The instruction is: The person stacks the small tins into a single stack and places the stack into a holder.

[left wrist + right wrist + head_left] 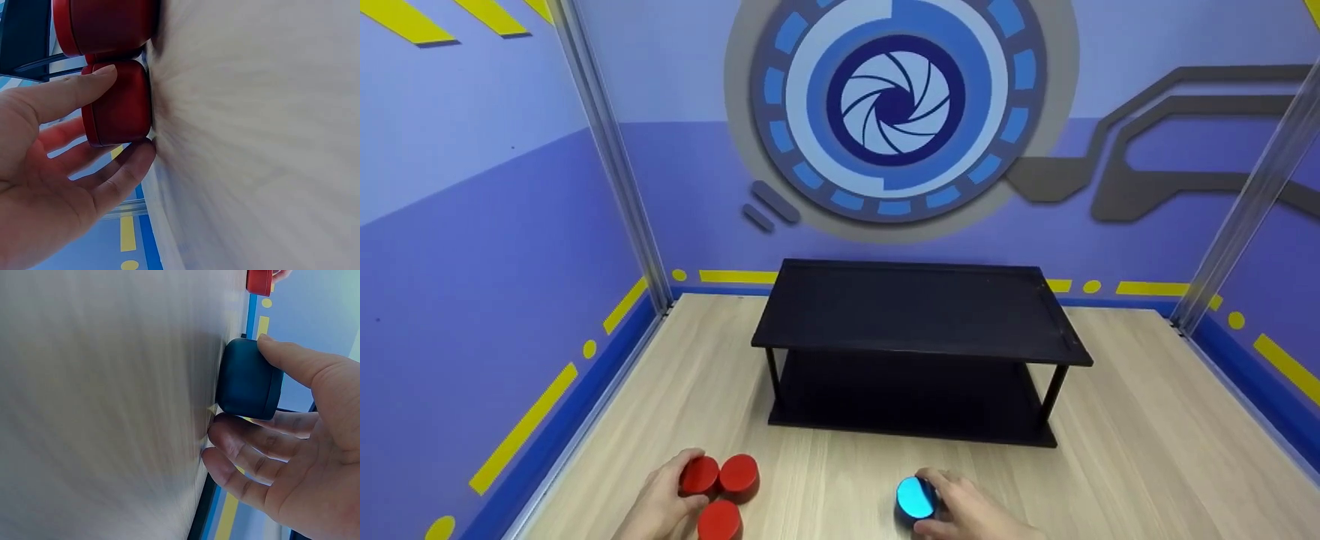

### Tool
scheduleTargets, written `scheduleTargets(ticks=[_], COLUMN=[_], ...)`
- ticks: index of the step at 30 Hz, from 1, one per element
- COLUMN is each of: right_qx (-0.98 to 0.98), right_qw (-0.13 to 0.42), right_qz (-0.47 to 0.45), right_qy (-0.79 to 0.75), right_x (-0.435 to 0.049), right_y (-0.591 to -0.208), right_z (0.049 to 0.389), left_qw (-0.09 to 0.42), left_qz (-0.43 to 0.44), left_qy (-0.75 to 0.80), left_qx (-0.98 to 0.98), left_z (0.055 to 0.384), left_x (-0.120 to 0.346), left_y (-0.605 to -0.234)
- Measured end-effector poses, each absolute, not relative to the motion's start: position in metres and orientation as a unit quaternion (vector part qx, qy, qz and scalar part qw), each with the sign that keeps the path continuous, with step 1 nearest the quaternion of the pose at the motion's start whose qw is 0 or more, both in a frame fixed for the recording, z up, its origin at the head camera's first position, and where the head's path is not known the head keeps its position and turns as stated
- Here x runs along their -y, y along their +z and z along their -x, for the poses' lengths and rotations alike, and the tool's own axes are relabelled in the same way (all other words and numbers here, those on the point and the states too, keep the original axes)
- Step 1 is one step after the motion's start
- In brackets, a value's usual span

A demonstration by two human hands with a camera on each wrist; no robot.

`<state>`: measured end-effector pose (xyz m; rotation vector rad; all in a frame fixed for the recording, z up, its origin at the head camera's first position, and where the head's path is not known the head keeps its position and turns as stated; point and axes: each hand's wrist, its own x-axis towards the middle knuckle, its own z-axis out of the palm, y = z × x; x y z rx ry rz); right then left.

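Note:
My left hand (658,501) grips a small round red tin (700,476) on the tabletop, with the thumb on one side and the fingers curled round the other. Two more red tins stand close by: one (740,478) just to its right, another (720,521) nearer to me. In the left wrist view, the gripped red tin (124,104) has its base at the wooden surface. Further right, my right hand (971,511) holds a blue tin (915,498) with a shiny lid. The right wrist view shows the thumb at one side of this blue tin (247,377) and fingers at the other.
A black two-level shelf (919,309) stands at the back middle of the wooden table (705,375), its lower board (907,397) beyond both hands. Blue and purple panels (675,202) enclose the table at the back and sides, with metal posts (611,150) at the corners.

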<state>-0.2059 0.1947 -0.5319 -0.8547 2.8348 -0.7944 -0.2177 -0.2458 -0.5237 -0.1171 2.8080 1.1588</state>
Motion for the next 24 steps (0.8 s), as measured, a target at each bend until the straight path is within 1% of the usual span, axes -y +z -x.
scheduleTargets(ticks=[4, 9, 13, 19, 24], right_qx=[-0.925, -0.927, -0.927, -0.926, -0.930], right_qw=[0.036, 0.037, 0.051, 0.060, 0.081], right_qz=[0.275, 0.268, 0.262, 0.258, 0.240], right_qy=[-0.259, -0.258, -0.264, -0.268, -0.268], right_x=[-0.195, -0.195, -0.195, -0.195, -0.194], right_y=[-0.532, -0.531, -0.530, -0.530, -0.529], right_z=[0.205, 0.204, 0.204, 0.204, 0.206], left_qw=[0.045, 0.017, -0.005, -0.020, -0.032], left_qz=[0.043, 0.044, 0.043, 0.048, 0.048], left_qy=[0.380, 0.367, 0.358, 0.360, 0.372], left_qx=[-0.923, -0.929, -0.933, -0.931, -0.926], left_z=[0.218, 0.217, 0.216, 0.215, 0.216], left_x=[0.245, 0.245, 0.245, 0.242, 0.236], left_y=[-0.522, -0.517, -0.512, -0.505, -0.497])
